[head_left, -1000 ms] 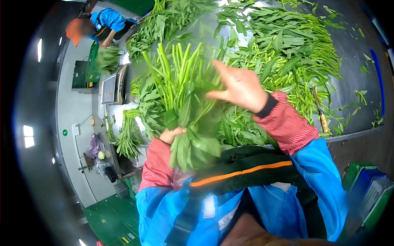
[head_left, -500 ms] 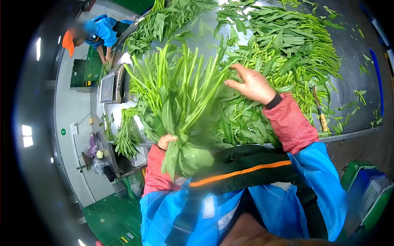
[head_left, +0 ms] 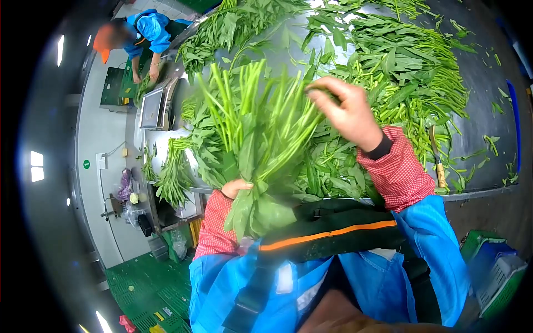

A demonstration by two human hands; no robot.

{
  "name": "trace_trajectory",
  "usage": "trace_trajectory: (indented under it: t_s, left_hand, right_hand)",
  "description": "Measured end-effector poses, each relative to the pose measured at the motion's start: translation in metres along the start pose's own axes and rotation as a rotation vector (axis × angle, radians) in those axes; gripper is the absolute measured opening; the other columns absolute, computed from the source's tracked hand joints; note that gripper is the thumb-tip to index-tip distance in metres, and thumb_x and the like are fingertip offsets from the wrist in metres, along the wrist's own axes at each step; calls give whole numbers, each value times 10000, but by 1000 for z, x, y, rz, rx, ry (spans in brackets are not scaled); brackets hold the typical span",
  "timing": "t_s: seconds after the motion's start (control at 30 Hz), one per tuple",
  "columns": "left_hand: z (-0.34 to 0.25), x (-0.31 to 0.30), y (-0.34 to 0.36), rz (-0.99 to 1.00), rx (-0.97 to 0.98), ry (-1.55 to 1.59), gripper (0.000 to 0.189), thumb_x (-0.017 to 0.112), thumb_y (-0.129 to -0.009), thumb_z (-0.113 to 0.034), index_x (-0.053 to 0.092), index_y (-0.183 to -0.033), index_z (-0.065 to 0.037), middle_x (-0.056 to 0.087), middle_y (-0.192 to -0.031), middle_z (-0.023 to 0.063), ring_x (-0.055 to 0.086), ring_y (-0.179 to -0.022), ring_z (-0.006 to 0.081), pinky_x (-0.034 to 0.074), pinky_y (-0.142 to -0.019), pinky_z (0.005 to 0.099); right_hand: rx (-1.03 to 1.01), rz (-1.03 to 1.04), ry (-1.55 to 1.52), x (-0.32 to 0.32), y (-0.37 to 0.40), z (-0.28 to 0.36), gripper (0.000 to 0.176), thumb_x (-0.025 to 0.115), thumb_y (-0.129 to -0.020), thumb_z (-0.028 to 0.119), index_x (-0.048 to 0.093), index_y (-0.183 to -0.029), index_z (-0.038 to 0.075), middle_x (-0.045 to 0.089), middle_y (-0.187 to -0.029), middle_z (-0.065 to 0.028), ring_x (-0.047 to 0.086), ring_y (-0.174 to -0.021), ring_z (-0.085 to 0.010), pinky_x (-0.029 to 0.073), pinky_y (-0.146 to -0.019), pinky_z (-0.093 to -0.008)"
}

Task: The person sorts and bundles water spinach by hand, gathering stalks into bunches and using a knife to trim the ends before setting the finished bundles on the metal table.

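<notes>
Green leafy bunch [head_left: 250, 139] gripped in left hand [head_left: 236, 187], right hand [head_left: 347, 114] pinching its stem tips

L hand [head_left: 236, 187] mostly hidden behind bunch of greens [head_left: 261, 133]; only thumb side seen. Bunch's stem tips motion-blurred. R hand [head_left: 347, 114] fingertips obscured among stems; grip not determinable. Knife [head_left: 438, 161] blade part-covered by leaves. Scale [head_left: 152, 108] readout too small to be read. Crates [head_left: 499, 272], near right, cut off by frame edge.

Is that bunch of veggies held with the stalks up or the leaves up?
Stalks up. The left hand grips the bunch low; cut stalk ends fan upward, leaves droop below.
</notes>
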State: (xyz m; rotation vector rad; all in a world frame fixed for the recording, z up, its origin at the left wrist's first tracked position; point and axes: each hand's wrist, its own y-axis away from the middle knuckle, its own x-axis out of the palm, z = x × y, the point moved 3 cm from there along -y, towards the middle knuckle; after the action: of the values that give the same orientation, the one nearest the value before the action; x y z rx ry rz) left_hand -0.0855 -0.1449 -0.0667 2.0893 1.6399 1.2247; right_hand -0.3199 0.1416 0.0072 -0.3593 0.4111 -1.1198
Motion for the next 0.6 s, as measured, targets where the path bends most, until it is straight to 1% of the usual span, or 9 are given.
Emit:
trace_trajectory:
  t_s: [0.07, 0.13, 0.17, 0.27, 0.3, 0.33, 0.4, 0.53, 0.6]
  left_hand:
    - [-2, 8, -3, 7, -77, 38, 617, 575, -859, -163, 369, -1414, 14, 535, -1318, 175, 544, -1185, 275, 410, -1016, 378]
    - [-5, 17, -6, -3, -179, 86, 602, 586, -857, -175, 399, -1399, 6, 566, -1279, 168, 584, -1125, 256, 445, -973, 372]
    - [-4, 21, -7, -36, -213, 70, 568, 598, -854, -182, 441, -1367, 5, 594, -1235, 159, 601, -1090, 245, 460, -951, 366]
    - [5, 6, -7, -172, -281, 17, 542, 599, -831, -161, 476, -1328, 18, 616, -1191, 180, 628, -1030, 279, 486, -924, 395]
    - [12, 1, -4, -227, -301, 5, 545, 593, -821, -147, 473, -1325, 25, 612, -1190, 195, 633, -1017, 302, 492, -922, 412]
    - [12, 3, -1, -253, -309, 2, 542, 613, -816, -152, 486, -1313, 22, 617, -1181, 187, 636, -1006, 292, 495, -909, 403]
    - [8, 7, 1, -300, -323, -8, 535, 652, -805, -162, 513, -1291, 17, 627, -1162, 172, 641, -983, 271, 503, -883, 385]
    - [-7, 13, -11, -286, -132, -399, 556, 723, -767, -117, 533, -1282, -22, 632, -1151, 97, 592, -1055, 193, 457, -929, 326]
    - [-9, 17, -19, -277, -25, -424, 631, 741, -743, -118, 497, -1317, -28, 592, -1217, 89, 561, -1101, 191, 440, -945, 321]
  right_hand:
    - [217, 257, 130, 15, -4, 22, 451, 724, -810, 242, 582, -1197, 60, 670, -809, -73, 594, -631, -121, 480, -593, -265]
    - [345, 583, 233, 31, -9, 26, 536, 742, -790, 283, 543, -1244, 79, 663, -789, -72, 591, -613, -126, 485, -591, -274]
    - [190, 529, 300, 42, -5, 15, 403, 697, -832, 251, 590, -1170, 59, 636, -736, -49, 578, -600, -133, 475, -575, -285]
    - [151, 319, -220, 48, -1, -14, 262, 643, -874, 209, 627, -1068, 34, 605, -693, -27, 573, -600, -130, 464, -550, -299]
    - [-33, 144, -165, 41, -6, -22, 161, 598, -905, 175, 650, -961, 33, 582, -693, 0, 545, -599, -90, 437, -519, -264]
    - [374, 210, -388, 25, -6, -20, 173, 582, -922, 179, 627, -1005, 33, 549, -699, 13, 490, -579, -55, 403, -499, -217]
    - [572, 126, -766, 8, -8, -39, 202, 559, -942, 200, 582, -1035, 22, 502, -689, 23, 434, -551, -49, 367, -480, -197]
    - [702, 178, -569, 27, -3, -28, 256, 552, -964, 277, 533, -987, 22, 509, -682, 16, 451, -550, -56, 371, -477, -203]
    - [646, 273, -580, 45, 0, -37, 276, 574, -955, 306, 556, -922, 32, 550, -702, 6, 493, -561, -60, 396, -495, -207]
